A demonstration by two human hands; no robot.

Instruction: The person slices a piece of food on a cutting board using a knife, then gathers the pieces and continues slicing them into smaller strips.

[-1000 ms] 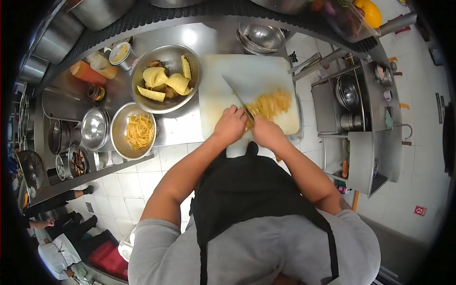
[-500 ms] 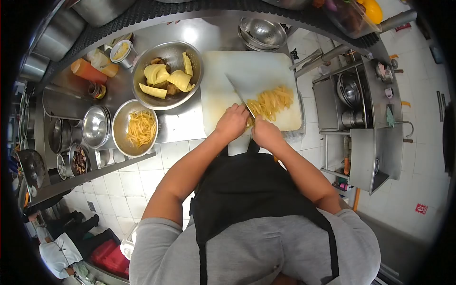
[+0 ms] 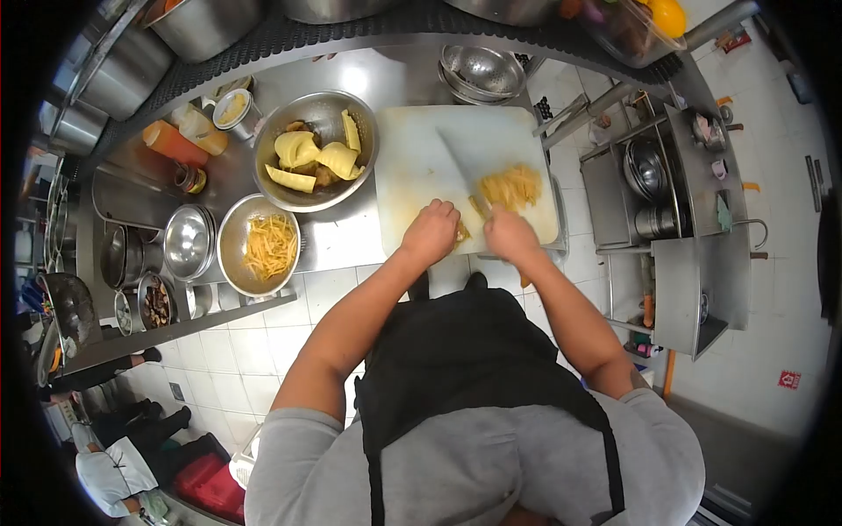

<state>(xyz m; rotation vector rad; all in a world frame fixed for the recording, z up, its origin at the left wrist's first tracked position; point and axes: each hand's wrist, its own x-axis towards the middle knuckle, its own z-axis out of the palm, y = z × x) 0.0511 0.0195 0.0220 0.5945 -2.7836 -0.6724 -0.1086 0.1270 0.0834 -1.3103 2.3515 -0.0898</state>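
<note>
A white cutting board lies on the steel counter. My right hand is closed on a knife, whose blade points up and left across the board. Beyond that hand, yellow strips lie in a pile at the board's right. My left hand rests near the board's front edge with fingers curled, beside a small yellowish piece partly hidden by it. To the left, a steel bowl holds yellow strips, and a large perforated bowl holds bigger yellow pieces.
Nested colanders stand behind the board. Stacked steel bowls, an orange bottle and a small tub are at the left. A shelf with pots crosses overhead. Another person is at the lower left.
My right hand and the knife have moved right, away from my left hand. The knife now touches or lies beside the strip pile. The whole view has shifted slightly.
</note>
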